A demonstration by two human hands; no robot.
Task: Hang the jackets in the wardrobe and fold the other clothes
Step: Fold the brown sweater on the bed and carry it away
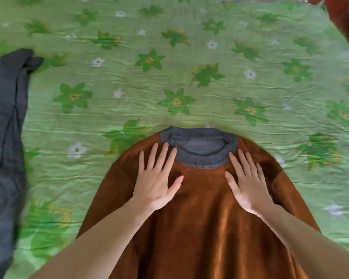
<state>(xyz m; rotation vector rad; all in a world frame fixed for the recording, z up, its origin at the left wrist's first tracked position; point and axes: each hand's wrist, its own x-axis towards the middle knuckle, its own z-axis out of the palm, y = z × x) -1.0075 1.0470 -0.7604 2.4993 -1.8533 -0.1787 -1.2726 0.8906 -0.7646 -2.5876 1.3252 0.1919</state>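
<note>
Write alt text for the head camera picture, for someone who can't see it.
Two hands, the left hand and right hand, press flat with fingers spread on a brown sweater with a grey collar, laid on a green flowered bedsheet. A dark grey garment lies at the sheet's left edge.

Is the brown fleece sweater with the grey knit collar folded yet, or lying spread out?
Spread out: the brown fleece sweater lies flat on the green floral bedsheet, collar away, left hand and right hand pressing it.
</note>
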